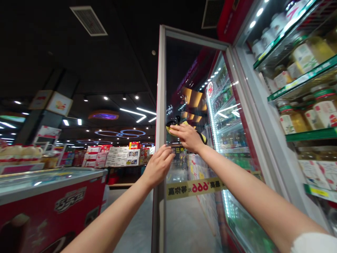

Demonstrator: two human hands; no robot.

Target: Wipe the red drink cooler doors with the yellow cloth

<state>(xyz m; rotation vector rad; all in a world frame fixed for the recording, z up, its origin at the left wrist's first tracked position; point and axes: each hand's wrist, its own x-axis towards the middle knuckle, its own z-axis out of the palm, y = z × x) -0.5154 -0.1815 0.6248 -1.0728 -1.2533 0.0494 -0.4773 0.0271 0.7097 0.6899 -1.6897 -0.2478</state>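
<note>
An open glass cooler door (161,88) with a pale frame stands upright in front of me. My left hand (159,166) rests at the door's outer edge, its fingers curled over the frame toward the glass. Higher up and to the right, my right hand (188,137) presses a yellow cloth (185,123) with dark edging against the pane. The fingers lie over the cloth and cover most of it. Across the glass below both hands runs a yellow strip (184,189) with mirrored lettering.
On the right, cooler shelves (302,79) with green edges hold jars and bottles (306,54) of yellow drink. A red chest freezer (47,211) stands at the left. Stacked boxes (121,156) are farther back, beyond the grey floor (131,211).
</note>
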